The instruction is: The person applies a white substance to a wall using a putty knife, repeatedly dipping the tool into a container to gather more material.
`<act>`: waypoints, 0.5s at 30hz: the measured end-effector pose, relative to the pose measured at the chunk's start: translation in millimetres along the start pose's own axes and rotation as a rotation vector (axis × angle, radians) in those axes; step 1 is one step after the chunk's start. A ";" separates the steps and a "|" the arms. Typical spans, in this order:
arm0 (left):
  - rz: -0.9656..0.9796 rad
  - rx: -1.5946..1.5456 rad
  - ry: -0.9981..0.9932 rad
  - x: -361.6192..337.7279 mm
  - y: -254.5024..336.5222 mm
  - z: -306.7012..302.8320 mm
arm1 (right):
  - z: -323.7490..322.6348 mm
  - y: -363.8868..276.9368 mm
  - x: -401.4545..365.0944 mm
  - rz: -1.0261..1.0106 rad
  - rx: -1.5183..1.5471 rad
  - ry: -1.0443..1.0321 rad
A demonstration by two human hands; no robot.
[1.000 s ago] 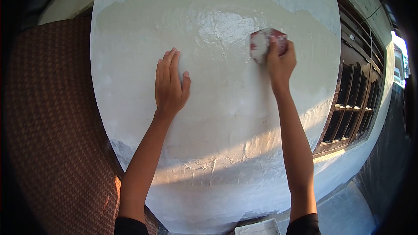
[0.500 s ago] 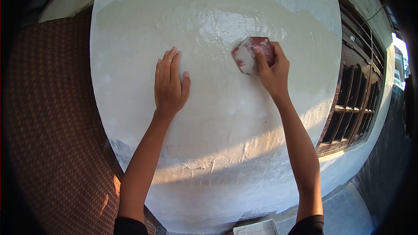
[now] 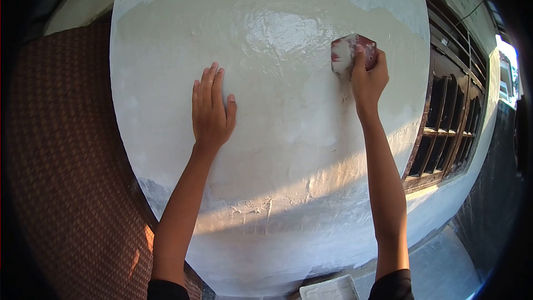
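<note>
A pale wall [image 3: 277,150] fills the middle of the view, with a wet, shiny grey coat over its upper part. My left hand [image 3: 212,106] lies flat on the wall, left of centre, with its fingers stretched upward and nothing in it. At the upper right, my right hand [image 3: 368,80] grips a dark red, angular flat piece [image 3: 363,44] smeared with whitish paste. The thumb lies over its near face, and the fingers are mostly hidden behind it. The piece is at the right side of the shiny patch; whether it touches the wall cannot be told.
A brown woven panel [image 3: 61,144] stands along the left. On the right is a window with a dark wooden frame and bars [image 3: 444,133]. A white, paste-smeared tray [image 3: 330,290] sits at the bottom. Rough ridges mark the lower wall in a sunlit band.
My right hand has moved right and slightly up with the red piece, which is turned a little. My left hand remains flat on the wall. The whole view has shifted slightly.
</note>
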State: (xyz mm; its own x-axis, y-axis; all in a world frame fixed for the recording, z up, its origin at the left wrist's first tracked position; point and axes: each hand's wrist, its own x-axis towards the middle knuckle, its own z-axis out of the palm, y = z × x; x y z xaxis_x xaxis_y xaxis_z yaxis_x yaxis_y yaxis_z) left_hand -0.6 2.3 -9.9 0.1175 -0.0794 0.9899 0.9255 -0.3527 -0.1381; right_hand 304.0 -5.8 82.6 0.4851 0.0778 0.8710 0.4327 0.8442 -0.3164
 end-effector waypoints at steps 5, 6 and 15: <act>0.007 0.014 -0.004 -1.4 -0.6 1.1 | 9.3 -4.1 -30.2 -0.367 -0.283 -0.267; 0.005 0.014 -0.004 -1.1 -0.8 1.1 | 9.4 1.0 -23.0 -0.264 -0.233 -0.183; 0.003 0.001 0.001 -0.8 0.4 -0.1 | 9.1 -7.6 -23.6 -0.457 -0.247 -0.345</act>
State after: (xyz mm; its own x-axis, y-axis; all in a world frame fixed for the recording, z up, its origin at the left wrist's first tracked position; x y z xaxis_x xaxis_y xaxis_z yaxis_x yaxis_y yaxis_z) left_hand -0.4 2.1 -10.8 0.1198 -0.0816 0.9894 0.9256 -0.3512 -0.1411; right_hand 282.3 -9.2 67.9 -0.0461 -0.0610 0.9971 0.7215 0.6883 0.0755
